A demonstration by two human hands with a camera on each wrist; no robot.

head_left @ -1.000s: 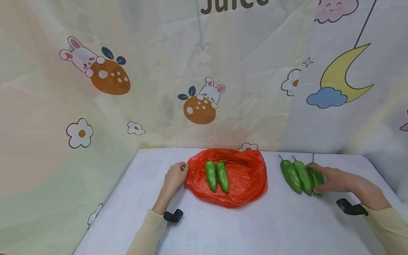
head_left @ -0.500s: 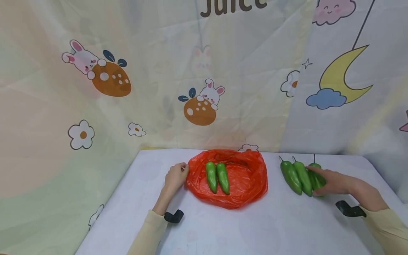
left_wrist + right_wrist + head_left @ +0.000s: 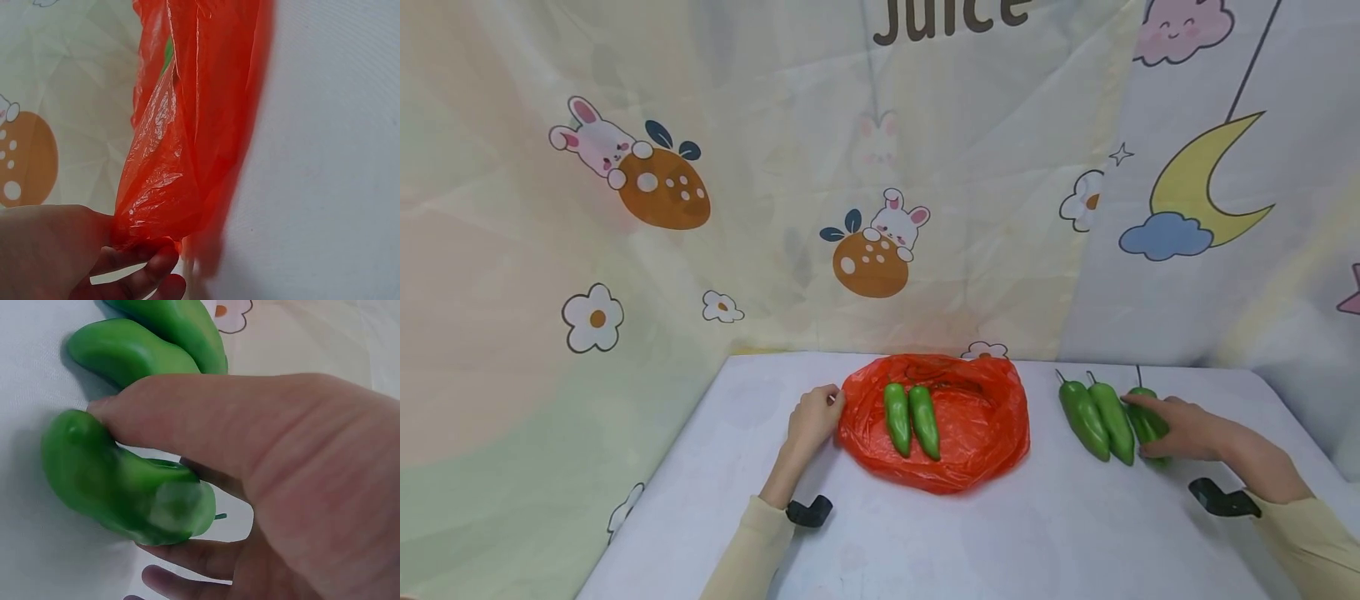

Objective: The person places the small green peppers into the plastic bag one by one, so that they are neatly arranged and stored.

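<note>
In the head view my left hand (image 3: 812, 419) pinches the left edge of a red plastic bag (image 3: 979, 446). The left wrist view shows thumb and fingers on the bag's rim (image 3: 156, 206). Two green peppers (image 3: 897, 419) lie side by side in the open bag. Over on the right, my right hand (image 3: 1197, 429) grips a green pepper (image 3: 1145, 423) between thumb and fingers. The right wrist view has this pepper (image 3: 119, 481) from close up, its far side hidden by the fingers. Two other green peppers (image 3: 1084, 417) lie just left of that hand.
Everything lies on a white table (image 3: 970, 550). A cloth backdrop (image 3: 1000, 283) printed with rabbits, flowers and a moon hangs behind it. Each wrist carries a black strap mount (image 3: 810, 511).
The pepper in my right hand has shifted slightly right, so a gap shows between it and the other two. My left hand stays on the bag.
</note>
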